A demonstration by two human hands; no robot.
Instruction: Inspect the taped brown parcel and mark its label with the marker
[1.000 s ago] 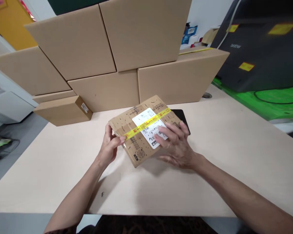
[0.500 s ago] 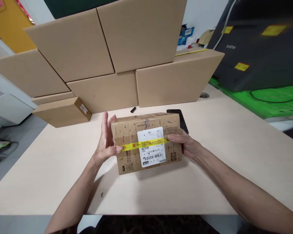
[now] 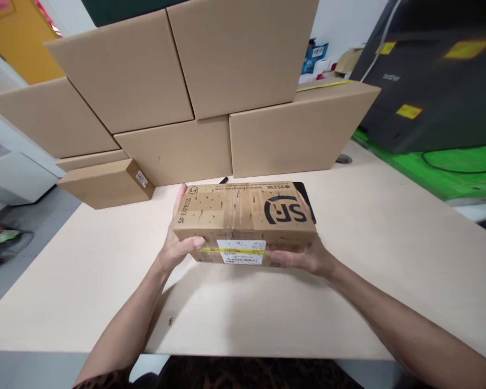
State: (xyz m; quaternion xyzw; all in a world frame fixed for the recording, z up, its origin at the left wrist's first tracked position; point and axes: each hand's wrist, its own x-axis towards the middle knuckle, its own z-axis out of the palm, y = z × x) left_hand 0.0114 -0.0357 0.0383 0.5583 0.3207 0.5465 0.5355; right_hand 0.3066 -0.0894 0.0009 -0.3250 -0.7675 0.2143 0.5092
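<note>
Between my two hands is a brown cardboard parcel box, tilted above the table. A large SF logo and "SF EXPRESS" are printed upside down or sideways on its upper face. The side toward me carries a white shipping label crossed by a strip of yellow tape. My left hand grips the box's left end, thumb on the near side. At the right end, my right hand clasps it with fingers along the near side. Some fingers of both hands are hidden behind the box.
Large cardboard boxes stand stacked along the back of the pale table. A flat small box lies at back left. Behind the parcel, a black flat object and a small black item partly show. A dark brother machine stands at right.
The parcel has been tipped so its SF-printed face now shows on top, and the labelled side has turned downward. Both hands keep hold of it. The view has shifted slightly.
</note>
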